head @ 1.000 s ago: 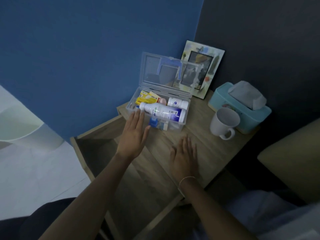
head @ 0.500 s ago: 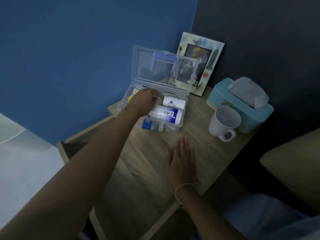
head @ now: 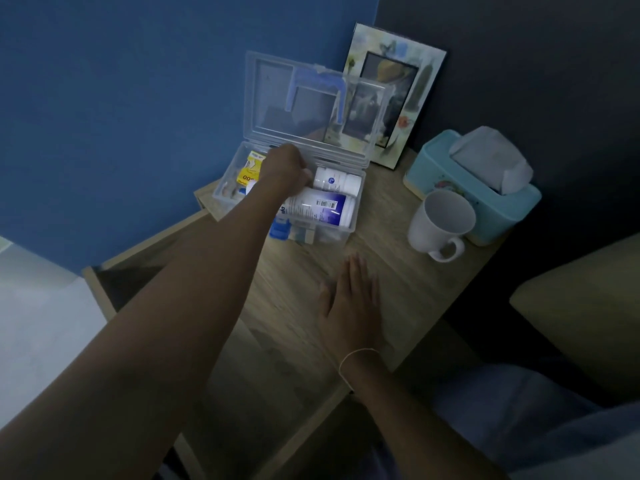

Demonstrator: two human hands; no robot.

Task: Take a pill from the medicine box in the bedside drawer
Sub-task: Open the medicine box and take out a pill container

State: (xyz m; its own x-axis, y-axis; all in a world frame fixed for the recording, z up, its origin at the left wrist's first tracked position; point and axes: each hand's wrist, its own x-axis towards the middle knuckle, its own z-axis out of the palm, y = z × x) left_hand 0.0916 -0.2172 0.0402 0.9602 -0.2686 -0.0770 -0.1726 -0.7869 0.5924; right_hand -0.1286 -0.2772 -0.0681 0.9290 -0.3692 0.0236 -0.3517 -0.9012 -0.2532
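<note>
Now your left hand [head: 284, 168] is down inside the medicine box [head: 332, 237], which sits open at the far left of the bedside table [head: 398, 292], lid propped upright; the fingers are curled in among the contents, but whether they have closed on anything you cannot tell. Your right hand [head: 349, 299] lies flat and empty on the wood. Two smooth white plastic bottles [head: 322, 209] lie on their sides, rigid, probably light and a little slippery: take one round its barrel, not the cap. A yellow carton [head: 250, 168] at the left end looks soft enough to crush. The box's thin clear walls may slide when nudged.
</note>
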